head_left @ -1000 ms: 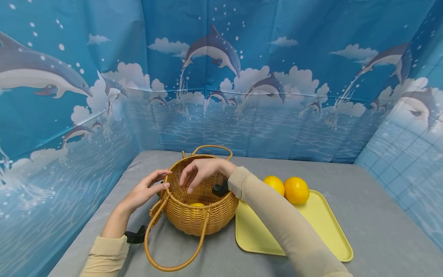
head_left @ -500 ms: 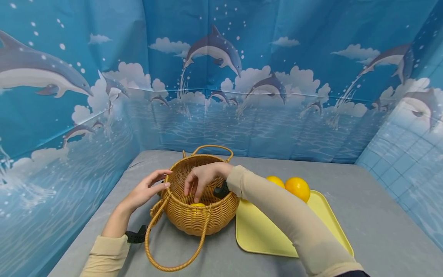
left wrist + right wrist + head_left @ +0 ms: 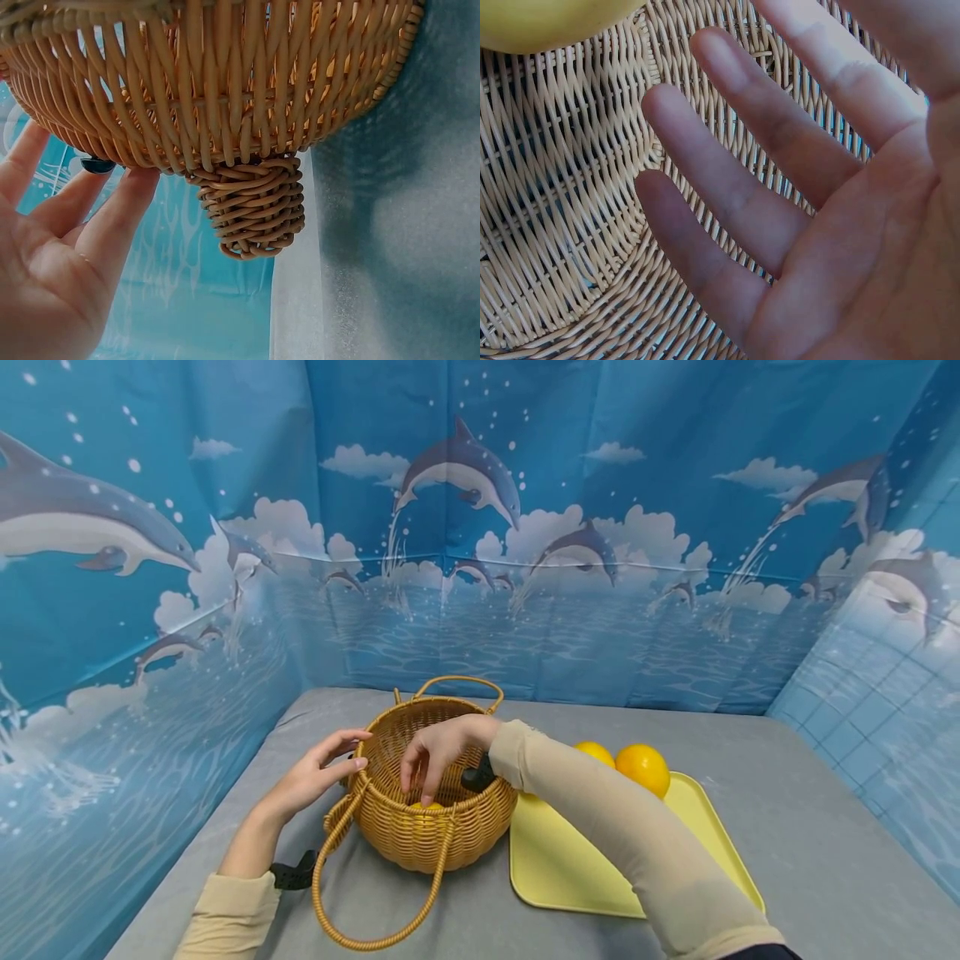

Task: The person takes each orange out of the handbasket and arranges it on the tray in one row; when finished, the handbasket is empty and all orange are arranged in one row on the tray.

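A brown wicker basket (image 3: 442, 835) with two hooped handles stands on the grey cloth. My left hand (image 3: 315, 777) rests at its left rim; in the left wrist view its fairly straight fingers touch the woven wall from outside. Reaching down through the basket's mouth is my right hand (image 3: 444, 752), with loosely bent fingers. A yellow-orange fruit (image 3: 427, 807), like an orange, lies inside, mostly hidden by the front wall. The right wrist view has the fruit (image 3: 547, 19) at its upper left corner, apart from the spread fingers; the thumb's tip is out of that frame.
To the right lies a yellow tray (image 3: 570, 868), partly under the right sleeve (image 3: 600, 827). Two oranges sit at its far side: one fully seen orange (image 3: 642, 770) and another orange (image 3: 594, 752) partly behind the sleeve. A dolphin-print curtain (image 3: 480, 610) encloses the back and sides.
My right hand has lowered deeper into the basket and shifted slightly right, its fingertips now close to the fruit. The left hand and the basket have stayed in place.
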Demonstrator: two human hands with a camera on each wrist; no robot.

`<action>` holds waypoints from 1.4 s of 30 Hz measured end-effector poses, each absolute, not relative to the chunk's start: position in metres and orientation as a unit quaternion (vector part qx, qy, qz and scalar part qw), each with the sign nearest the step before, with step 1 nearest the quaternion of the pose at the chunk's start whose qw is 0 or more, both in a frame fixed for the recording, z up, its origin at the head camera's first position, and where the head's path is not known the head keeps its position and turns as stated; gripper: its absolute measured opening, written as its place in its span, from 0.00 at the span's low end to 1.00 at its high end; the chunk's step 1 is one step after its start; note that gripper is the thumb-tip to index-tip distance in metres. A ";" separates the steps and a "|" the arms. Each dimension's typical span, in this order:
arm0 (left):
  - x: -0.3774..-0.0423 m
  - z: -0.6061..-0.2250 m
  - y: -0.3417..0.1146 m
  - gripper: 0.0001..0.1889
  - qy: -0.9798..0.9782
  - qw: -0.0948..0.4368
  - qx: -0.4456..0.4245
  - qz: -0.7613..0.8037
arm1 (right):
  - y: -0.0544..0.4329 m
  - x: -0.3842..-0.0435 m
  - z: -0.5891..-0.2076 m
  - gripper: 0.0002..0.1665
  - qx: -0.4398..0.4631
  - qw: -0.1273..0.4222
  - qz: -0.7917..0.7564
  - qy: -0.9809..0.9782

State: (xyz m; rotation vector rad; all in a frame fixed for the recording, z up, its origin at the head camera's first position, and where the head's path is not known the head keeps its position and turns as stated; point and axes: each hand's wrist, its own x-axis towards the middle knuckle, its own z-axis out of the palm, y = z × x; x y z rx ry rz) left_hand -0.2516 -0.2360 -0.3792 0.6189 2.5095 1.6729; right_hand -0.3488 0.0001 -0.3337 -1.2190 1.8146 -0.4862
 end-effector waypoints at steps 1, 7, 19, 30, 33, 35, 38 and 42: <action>-0.251 -0.379 -0.236 0.24 0.815 0.031 0.201 0.543 | 0.000 -0.349 -0.334 0.22 -0.493 0.436 -0.195 0.727; -0.251 -0.380 -0.237 0.23 0.814 0.030 0.202 0.544 | -0.002 -0.347 -0.331 0.19 -0.512 0.432 -0.201 0.715; -0.251 -0.378 -0.236 0.23 0.816 0.027 0.201 0.541 | -0.001 -0.345 -0.330 0.09 -0.502 0.437 -0.227 0.711; -0.252 -0.379 -0.236 0.24 0.815 0.027 0.200 0.542 | 0.000 -0.346 -0.330 0.13 -0.492 0.425 -0.200 0.733; -0.252 -0.379 -0.236 0.24 0.815 0.028 0.201 0.543 | 0.001 -0.346 -0.330 0.12 -0.484 0.431 -0.212 0.732; -0.252 -0.379 -0.236 0.24 0.815 0.028 0.201 0.543 | 0.001 -0.347 -0.331 0.11 -0.482 0.439 -0.222 0.725; -0.252 -0.379 -0.236 0.23 0.816 0.027 0.200 0.542 | 0.002 -0.347 -0.332 0.08 -0.484 0.444 -0.230 0.718; -0.252 -0.379 -0.236 0.23 0.816 0.028 0.200 0.542 | 0.003 -0.347 -0.332 0.07 -0.488 0.428 -0.228 0.725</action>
